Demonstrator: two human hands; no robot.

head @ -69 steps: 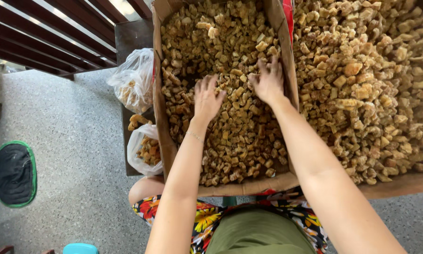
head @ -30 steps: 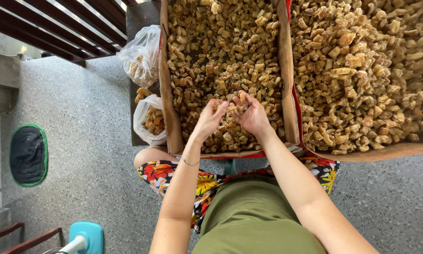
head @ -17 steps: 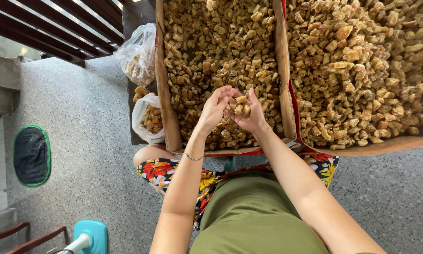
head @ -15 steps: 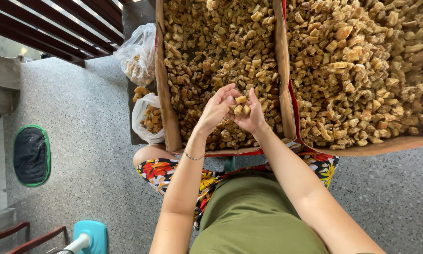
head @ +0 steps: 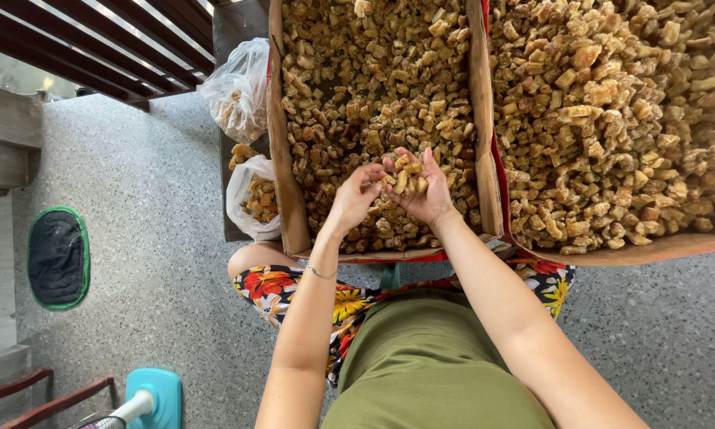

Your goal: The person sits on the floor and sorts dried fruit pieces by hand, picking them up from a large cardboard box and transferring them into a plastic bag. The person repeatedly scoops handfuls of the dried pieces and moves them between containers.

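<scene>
Over the near end of the left cardboard tray [head: 280,159], my right hand [head: 426,191] is cupped palm-up and holds a small heap of golden-brown fried pieces [head: 402,178]. My left hand [head: 353,199] sits just beside it, fingers bent and tips touching the heap's edge; I cannot tell whether it grips a piece. The tray below is filled with the same pieces. A second cardboard tray [head: 651,253], likewise full, lies touching its right side. Two clear plastic bags [head: 241,89] with similar pieces rest left of the tray. A green-rimmed mat [head: 57,257] lies on the speckled floor [head: 159,206].
</scene>
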